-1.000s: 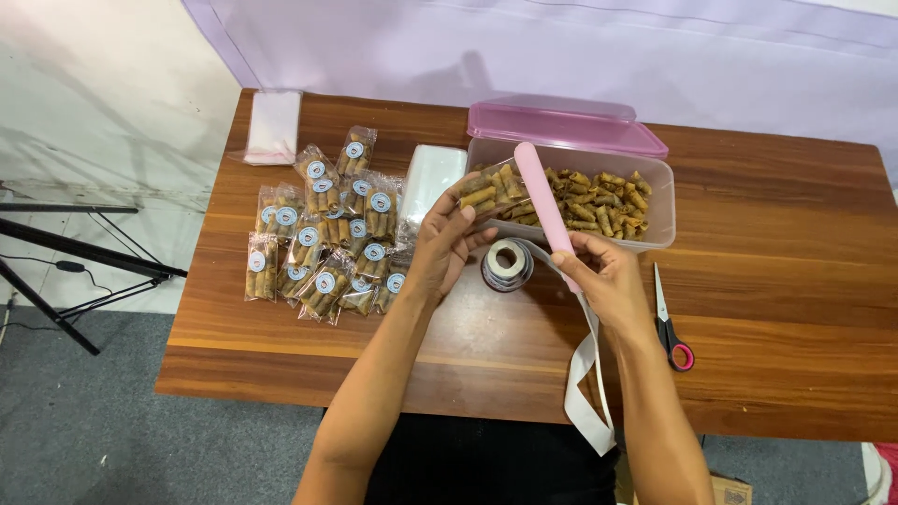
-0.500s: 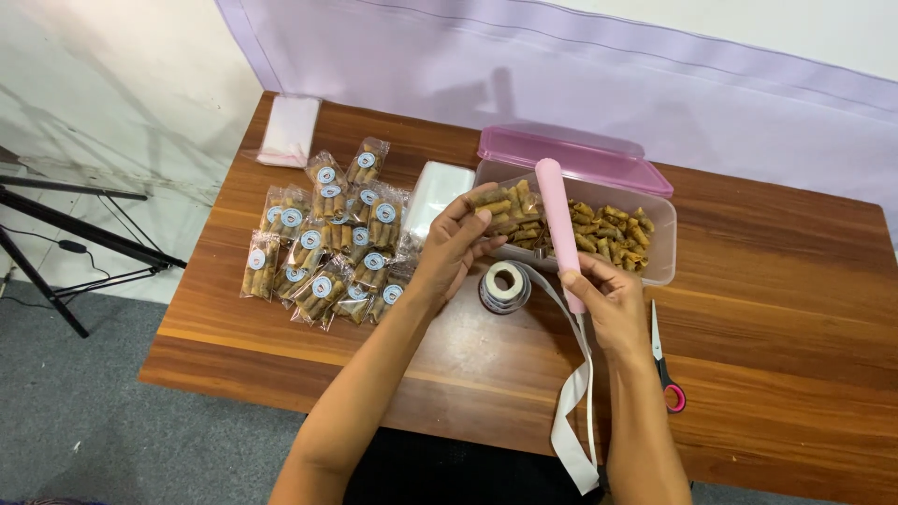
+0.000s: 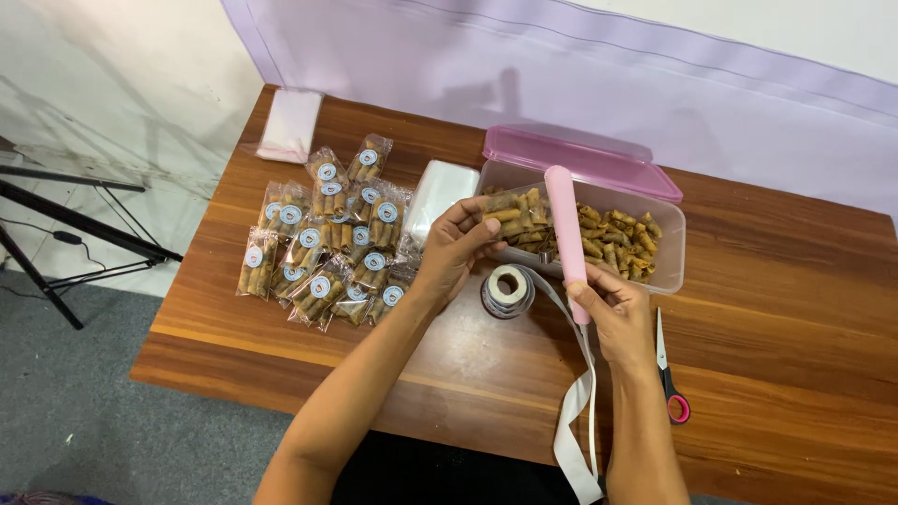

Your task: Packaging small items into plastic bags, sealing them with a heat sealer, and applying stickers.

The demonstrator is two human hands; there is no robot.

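Observation:
My left hand holds a small clear packet of rolled snacks up over the near left corner of a clear plastic container full of the same brown rolls. My right hand grips the lower end of a long pink stick-shaped tool, which stands tilted up over the container. A roll of sticker tape lies on the table between my hands, and its white backing strip trails off the table's front edge.
Several sealed snack packets with round labels are piled at the left. A stack of clear bags lies beside them, another flat pack at the far left corner. The pink lid leans behind the container. Scissors lie at the right.
The view has shifted and the table sits lower and more to the right. The pink tool stands a bit more upright. Both hands keep their hold.

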